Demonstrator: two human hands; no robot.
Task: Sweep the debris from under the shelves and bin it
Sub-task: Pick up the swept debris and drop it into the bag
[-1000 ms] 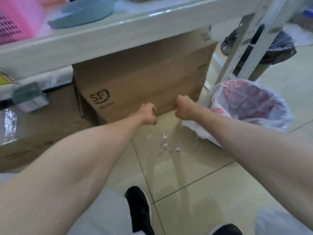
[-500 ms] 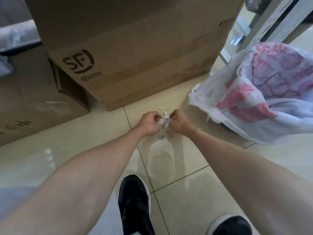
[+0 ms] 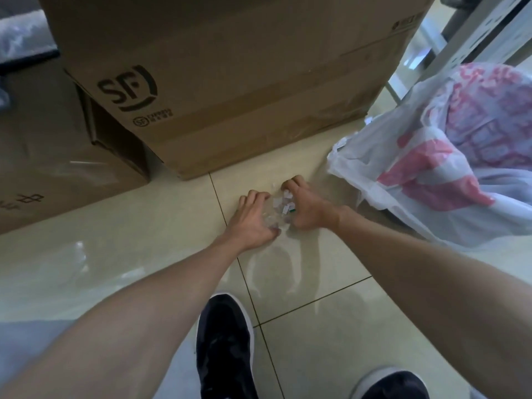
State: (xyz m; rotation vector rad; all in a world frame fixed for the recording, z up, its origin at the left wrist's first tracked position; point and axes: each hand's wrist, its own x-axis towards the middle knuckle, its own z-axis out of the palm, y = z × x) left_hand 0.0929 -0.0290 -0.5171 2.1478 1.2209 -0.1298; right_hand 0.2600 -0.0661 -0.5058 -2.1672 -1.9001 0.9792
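Observation:
A small pile of debris (image 3: 283,205), white scraps and clear bits, lies on the cream floor tiles just in front of the SF cardboard box (image 3: 244,82). My left hand (image 3: 253,216) and my right hand (image 3: 306,207) rest on the floor on either side of the pile, fingers curled inward, and press it together between them. The bin (image 3: 460,156), lined with a white and red plastic bag, stands a short way to the right of my right hand, its mouth tilted toward me.
A second, flatter cardboard box (image 3: 43,156) lies on the left. A white metal shelf leg (image 3: 466,33) rises at the top right behind the bin. My two black shoes (image 3: 223,347) stand on the tiles near the bottom edge.
My hands dropped from in front of the box to the floor and closed in around the scattered scraps, which now form one pile. The view has tipped downward and moved closer.

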